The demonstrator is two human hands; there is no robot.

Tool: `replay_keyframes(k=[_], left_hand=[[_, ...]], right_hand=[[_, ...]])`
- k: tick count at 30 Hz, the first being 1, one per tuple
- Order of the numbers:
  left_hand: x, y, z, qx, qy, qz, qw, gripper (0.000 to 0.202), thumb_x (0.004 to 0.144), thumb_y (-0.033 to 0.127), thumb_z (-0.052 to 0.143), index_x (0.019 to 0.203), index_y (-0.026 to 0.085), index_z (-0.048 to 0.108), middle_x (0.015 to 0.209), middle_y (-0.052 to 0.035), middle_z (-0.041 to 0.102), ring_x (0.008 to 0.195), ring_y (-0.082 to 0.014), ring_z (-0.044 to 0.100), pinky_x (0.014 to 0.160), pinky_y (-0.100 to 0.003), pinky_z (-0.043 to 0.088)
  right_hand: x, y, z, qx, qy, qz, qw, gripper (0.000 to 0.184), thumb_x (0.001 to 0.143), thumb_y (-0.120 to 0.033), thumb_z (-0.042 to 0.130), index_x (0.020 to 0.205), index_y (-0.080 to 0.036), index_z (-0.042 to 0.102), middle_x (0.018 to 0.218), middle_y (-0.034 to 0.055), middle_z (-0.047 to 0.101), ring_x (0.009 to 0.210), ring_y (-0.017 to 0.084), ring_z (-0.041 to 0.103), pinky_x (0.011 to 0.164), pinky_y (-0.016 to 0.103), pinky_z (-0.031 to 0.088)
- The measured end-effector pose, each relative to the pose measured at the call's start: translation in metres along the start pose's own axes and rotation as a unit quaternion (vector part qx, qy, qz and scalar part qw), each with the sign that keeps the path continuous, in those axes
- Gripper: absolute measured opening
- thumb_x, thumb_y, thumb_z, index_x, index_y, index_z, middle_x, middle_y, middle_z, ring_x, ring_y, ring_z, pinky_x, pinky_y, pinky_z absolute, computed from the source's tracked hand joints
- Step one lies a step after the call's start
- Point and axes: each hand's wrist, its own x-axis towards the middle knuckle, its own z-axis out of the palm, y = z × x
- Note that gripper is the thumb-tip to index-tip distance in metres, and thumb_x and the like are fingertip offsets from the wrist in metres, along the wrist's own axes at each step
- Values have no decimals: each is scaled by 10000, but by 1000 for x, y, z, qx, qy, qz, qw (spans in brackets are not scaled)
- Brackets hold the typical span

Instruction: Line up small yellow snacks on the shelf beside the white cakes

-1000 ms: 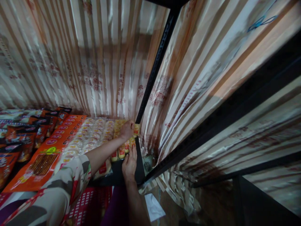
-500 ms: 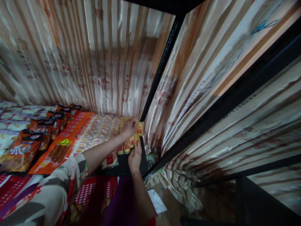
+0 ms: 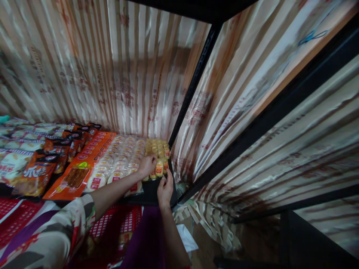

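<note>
My left hand [image 3: 147,165] has its fingers pinched at the upper left edge of a yellow pack of small wrapped cakes [image 3: 159,167] with red labels. At the pack's lower right edge, my right hand [image 3: 165,189] has thumb and fingers bent around it. The pack lies over the front of a dark shelf [image 3: 151,192]. Right behind it are more yellow wrapped cakes [image 3: 158,147] in rows. To the left of my hands stand rows of round white pastries [image 3: 121,163] in clear wrap; my left forearm crosses in front of them.
Orange bags of stick snacks [image 3: 73,179] and orange-and-white snack bags [image 3: 35,173] line the shelf to the left. A black metal post [image 3: 193,84] and striped curtain [image 3: 134,74] close off the corner. Red baskets [image 3: 117,220] stand below the shelf edge.
My left hand has moved down and left from the back row, where a yellow pack now lies. My right hand has shifted slightly right, its fingers more bent. The view has shifted slightly.
</note>
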Motion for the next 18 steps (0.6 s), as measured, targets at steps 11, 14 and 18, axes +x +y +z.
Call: replay_keyframes(k=[11, 14, 18], left_hand=[[-6, 1, 10, 87, -30, 32, 995, 145, 821, 144, 480, 836, 175, 621, 839, -17, 645, 786, -123, 591, 749, -218, 440], [-6, 3, 8, 149, -22, 60, 987, 143, 819, 171, 499, 837, 191, 640, 926, -38, 644, 921, -159, 575, 838, -249, 430], [-6, 4, 5, 200, -26, 68, 977, 174, 835, 194, 486, 841, 193, 660, 963, -63, 645, 1012, -196, 546, 881, -286, 422]], right_hand=[[-5, 13, 4, 1, -13, 5, 1000, 434, 874, -358, 397, 1214, -121, 523, 1249, 173, 537, 1165, 235, 493, 938, 412, 445], [-3, 17, 6, -25, -11, 1, 1000, 435, 876, -351, 389, 1219, -121, 528, 1251, 173, 539, 1169, 238, 489, 951, 416, 429], [-2, 20, 9, -71, -19, -13, 997, 456, 878, -330, 378, 1235, -91, 530, 1249, 182, 548, 1188, 252, 464, 991, 431, 380]])
